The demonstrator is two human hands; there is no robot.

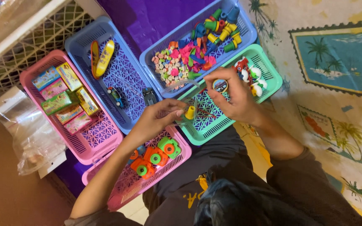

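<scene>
Hovering over green basket [269, 83] | left hand [158, 119] grip pinching yellow piece [190, 112] | right hand [235, 98] grip clenched

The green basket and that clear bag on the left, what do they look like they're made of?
The green basket looks like moulded plastic: one even colour, a rigid lattice floor and slatted walls, with a slight sheen. The clear bag looks like thin plastic film: see-through, crumpled, with bright glare on its folds. The small yellow piece by the left hand also looks plastic, though it is too small to be sure.
</scene>
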